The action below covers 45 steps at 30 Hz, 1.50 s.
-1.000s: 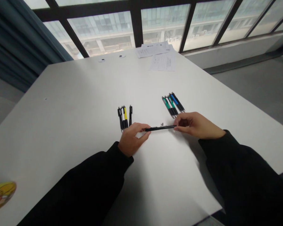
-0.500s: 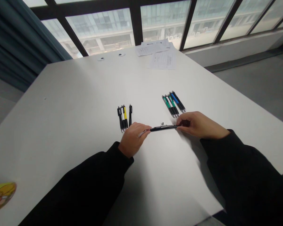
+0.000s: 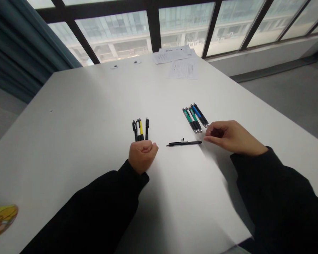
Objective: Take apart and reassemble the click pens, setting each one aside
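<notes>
A black pen [image 3: 188,143] lies crosswise on the white table between my two hands, with a small dark and silver piece [image 3: 183,139] just behind it. My left hand [image 3: 142,154] is curled into a fist left of the pen; whatever may be inside is hidden. It covers the lower ends of a row of pens: a black pen [image 3: 135,130], a white one [image 3: 138,129], a yellow one [image 3: 141,129] and a separate black one [image 3: 147,129]. My right hand [image 3: 228,137] hovers off the pen's right end, thumb and fingers bent, slightly apart and holding nothing visible.
Green, white, blue and black pens [image 3: 195,119] lie side by side behind my right hand. Printed papers [image 3: 184,68] and two small round fittings [image 3: 137,62] are at the table's [image 3: 95,98] far edge. A colourful picture [image 3: 2,220] shows at the lower left.
Both hands have let go of the black pen, which now rests on the table. My left hand moved left and closed into a fist; my right hand drew back slightly to the right.
</notes>
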{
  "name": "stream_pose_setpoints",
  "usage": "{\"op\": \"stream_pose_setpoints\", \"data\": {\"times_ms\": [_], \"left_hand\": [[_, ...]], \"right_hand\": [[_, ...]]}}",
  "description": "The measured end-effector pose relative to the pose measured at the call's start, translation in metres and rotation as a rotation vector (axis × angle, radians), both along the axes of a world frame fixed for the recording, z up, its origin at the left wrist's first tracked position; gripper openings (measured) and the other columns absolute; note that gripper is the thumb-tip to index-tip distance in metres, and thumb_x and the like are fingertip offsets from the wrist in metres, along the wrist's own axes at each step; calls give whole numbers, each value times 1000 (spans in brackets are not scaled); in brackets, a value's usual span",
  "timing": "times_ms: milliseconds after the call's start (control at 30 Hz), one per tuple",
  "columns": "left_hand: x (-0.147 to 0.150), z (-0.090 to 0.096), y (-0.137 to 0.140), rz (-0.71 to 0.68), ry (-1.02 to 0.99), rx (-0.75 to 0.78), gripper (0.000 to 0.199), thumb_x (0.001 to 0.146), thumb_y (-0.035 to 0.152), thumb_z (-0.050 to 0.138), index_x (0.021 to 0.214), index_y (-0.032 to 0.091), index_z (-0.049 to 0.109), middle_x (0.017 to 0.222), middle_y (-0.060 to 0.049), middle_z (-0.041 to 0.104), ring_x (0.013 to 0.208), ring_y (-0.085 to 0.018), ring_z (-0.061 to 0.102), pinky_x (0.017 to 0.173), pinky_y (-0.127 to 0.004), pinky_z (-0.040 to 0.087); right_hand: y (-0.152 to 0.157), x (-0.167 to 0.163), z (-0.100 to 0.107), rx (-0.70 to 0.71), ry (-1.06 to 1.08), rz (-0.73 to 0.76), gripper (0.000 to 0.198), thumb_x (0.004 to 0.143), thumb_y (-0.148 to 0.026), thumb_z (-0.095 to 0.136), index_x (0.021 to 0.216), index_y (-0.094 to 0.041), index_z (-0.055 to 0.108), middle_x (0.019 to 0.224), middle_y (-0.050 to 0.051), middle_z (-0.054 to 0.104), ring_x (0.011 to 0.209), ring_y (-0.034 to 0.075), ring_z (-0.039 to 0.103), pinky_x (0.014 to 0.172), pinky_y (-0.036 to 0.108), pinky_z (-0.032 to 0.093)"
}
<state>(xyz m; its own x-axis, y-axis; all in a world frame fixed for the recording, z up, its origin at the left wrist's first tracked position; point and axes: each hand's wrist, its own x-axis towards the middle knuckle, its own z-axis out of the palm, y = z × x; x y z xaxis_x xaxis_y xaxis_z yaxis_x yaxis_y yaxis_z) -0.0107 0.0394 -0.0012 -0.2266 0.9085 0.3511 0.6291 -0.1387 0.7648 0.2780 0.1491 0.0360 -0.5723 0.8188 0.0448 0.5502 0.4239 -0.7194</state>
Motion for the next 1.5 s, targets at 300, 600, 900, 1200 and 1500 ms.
{"op": "stream_pose_setpoints", "data": {"times_ms": [300, 600, 900, 1200, 1500], "left_hand": [[0, 0, 0, -70, 56, 78, 45, 72, 12, 53, 53, 22, 13, 49, 7, 13, 43, -6, 15, 45, -26, 14], [-1, -1, 3, -32, -45, 12, 48, 79, 19, 58, 54, 21, 16, 52, 8, 16, 47, -7, 18, 48, -26, 17], [15, 6, 6, -428, -1078, -599, 49, 83, 58, 65, 84, 9, 69, 82, -12, 70, 62, -15, 61, 61, -30, 49], [39, 1, -7, -630, -955, -830, 43, 78, 40, 80, 111, 13, 71, 70, 2, 61, 46, -4, 47, 45, -20, 34], [36, 5, -5, -746, -910, -891, 53, 73, 43, 83, 111, 11, 66, 91, -9, 71, 52, -4, 50, 46, -20, 35]], "right_hand": [[1, -1, 1, -9, -156, 82, 27, 76, -40, 77, 91, -17, 75, 73, 5, 70, 64, 18, 63, 61, 30, 48], [6, -1, -3, -80, -82, 122, 21, 82, -39, 72, 85, -18, 75, 81, 6, 72, 74, 21, 66, 71, 34, 49], [-5, -8, 10, -298, 257, 291, 18, 80, -34, 79, 81, -17, 73, 79, 4, 67, 69, 16, 59, 62, 29, 46], [-12, -20, 2, -412, 381, 359, 12, 81, -26, 78, 84, -16, 73, 80, 3, 64, 63, 12, 58, 58, 26, 50], [-17, -25, -5, -458, 442, 391, 13, 84, -27, 75, 90, -16, 72, 83, 3, 65, 65, 12, 58, 60, 26, 49]]}}
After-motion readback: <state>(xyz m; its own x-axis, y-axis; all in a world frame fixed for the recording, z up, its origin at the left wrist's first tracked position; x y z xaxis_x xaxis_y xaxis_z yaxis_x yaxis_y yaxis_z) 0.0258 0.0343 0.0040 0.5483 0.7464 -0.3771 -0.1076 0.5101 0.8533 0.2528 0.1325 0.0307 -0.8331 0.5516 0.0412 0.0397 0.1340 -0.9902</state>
